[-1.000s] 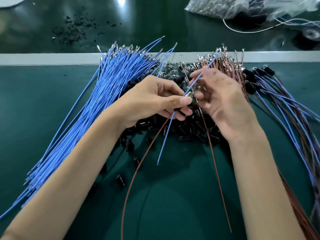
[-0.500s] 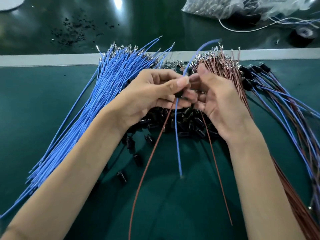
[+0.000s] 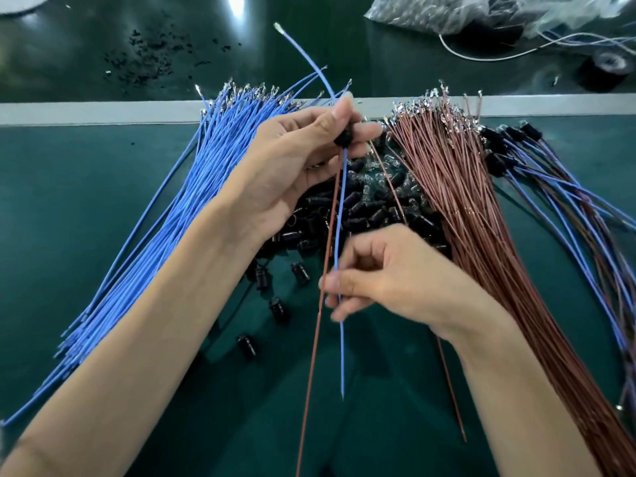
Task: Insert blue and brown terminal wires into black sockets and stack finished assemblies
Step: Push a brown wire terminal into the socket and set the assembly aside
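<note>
My left hand [image 3: 296,160] pinches a black socket [image 3: 343,139] between thumb and fingertips, held above the pile of loose black sockets [image 3: 364,208]. A blue wire [image 3: 341,356] and a brown wire [image 3: 309,373] hang down from the socket toward me. My right hand [image 3: 389,280] sits lower and pinches the blue wire about halfway along. A second blue wire [image 3: 309,60] arcs up and away from my left fingers. The blue wire bundle [image 3: 165,242] fans out on the left, the brown wire bundle [image 3: 481,242] on the right.
Finished assemblies [image 3: 550,191] with black sockets lie at the far right. A grey rail [image 3: 103,111] crosses the green mat. Beyond it are a plastic bag [image 3: 440,15], a black tape roll [image 3: 609,68] and scattered black crumbs [image 3: 148,60].
My right hand has left the socket and slid down the blue wire toward me. My left hand now holds the socket alone, a little higher. The loose blue wire has swung upward.
</note>
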A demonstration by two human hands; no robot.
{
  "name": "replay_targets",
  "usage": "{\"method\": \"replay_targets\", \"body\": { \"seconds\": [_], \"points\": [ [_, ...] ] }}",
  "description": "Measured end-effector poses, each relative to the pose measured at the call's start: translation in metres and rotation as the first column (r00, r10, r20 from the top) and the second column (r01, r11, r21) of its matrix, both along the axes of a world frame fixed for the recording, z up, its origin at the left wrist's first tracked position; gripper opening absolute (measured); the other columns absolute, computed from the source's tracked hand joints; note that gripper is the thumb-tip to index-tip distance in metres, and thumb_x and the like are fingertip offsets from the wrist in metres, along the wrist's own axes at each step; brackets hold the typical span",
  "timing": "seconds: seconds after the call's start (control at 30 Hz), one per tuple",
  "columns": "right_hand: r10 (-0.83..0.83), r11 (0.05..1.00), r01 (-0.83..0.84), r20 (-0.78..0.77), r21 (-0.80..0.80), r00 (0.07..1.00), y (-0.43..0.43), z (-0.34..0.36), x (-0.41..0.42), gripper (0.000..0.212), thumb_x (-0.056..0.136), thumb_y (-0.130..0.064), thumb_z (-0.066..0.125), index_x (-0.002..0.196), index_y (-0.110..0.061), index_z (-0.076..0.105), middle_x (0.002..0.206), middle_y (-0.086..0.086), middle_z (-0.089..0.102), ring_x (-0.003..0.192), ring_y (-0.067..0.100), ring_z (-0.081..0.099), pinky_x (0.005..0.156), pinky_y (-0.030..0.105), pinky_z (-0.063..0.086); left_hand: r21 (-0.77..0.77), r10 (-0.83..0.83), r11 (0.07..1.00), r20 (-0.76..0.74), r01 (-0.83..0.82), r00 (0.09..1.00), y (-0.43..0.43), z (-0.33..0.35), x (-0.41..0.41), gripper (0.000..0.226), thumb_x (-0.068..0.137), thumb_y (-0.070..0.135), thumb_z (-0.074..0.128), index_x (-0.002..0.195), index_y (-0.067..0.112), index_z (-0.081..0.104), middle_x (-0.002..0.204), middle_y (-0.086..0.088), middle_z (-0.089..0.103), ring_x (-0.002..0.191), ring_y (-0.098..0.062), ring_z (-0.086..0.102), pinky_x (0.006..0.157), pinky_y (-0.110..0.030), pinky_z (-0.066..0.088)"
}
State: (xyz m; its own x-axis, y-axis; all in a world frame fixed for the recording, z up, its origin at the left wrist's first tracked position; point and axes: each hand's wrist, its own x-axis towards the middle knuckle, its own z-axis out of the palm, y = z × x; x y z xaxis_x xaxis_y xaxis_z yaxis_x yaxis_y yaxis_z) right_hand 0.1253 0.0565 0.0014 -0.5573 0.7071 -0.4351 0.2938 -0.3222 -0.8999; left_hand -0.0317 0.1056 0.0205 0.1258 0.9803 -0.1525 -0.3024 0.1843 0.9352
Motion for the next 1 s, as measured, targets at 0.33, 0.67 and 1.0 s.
{"method": "replay_targets", "body": {
  "seconds": [0.33,0.67,1.0],
  "points": [
    [0.318,0.948,-0.304,0.215,-0.095,0.923,-0.032,-0.003,0.015,0.024,0.087,-0.021,0.072,0.069,-0.005,0.066,0.074,0.007,0.073,0.065,0.016,0.073,0.062,0.017,0.056,-0.072,0.175,0.983,0.137,-0.167,0.975,0.005,0.000,-0.006,0.018,0.094,0.030,0.057,0.084,0.017,0.065,0.086,0.004,0.074,0.067,-0.003,0.066,0.052,-0.011,0.048],
    [-0.221,0.857,0.064,0.252,0.511,0.942,-0.015,-0.006,-0.017,0.021,0.083,-0.037,0.072,0.072,-0.020,0.066,0.061,-0.006,0.066,0.051,0.009,0.059,0.062,0.032,0.056,-0.250,0.567,0.820,0.247,-0.514,0.786,0.015,-0.008,-0.013,0.023,0.093,0.024,0.061,0.075,0.010,0.064,0.073,0.002,0.071,0.060,-0.003,0.063,0.047,-0.010,0.046],
    [-0.365,0.721,-0.007,0.388,0.693,0.846,0.006,-0.029,-0.034,0.028,0.086,-0.041,0.067,0.079,-0.014,0.064,0.070,0.004,0.066,0.068,0.030,0.062,0.068,0.039,0.053,-0.361,0.660,0.751,0.375,-0.554,0.651,0.017,-0.016,-0.007,0.014,0.091,0.011,0.061,0.083,0.000,0.059,0.071,-0.007,0.062,0.065,-0.013,0.063,0.059,-0.014,0.055]
  ]
}}
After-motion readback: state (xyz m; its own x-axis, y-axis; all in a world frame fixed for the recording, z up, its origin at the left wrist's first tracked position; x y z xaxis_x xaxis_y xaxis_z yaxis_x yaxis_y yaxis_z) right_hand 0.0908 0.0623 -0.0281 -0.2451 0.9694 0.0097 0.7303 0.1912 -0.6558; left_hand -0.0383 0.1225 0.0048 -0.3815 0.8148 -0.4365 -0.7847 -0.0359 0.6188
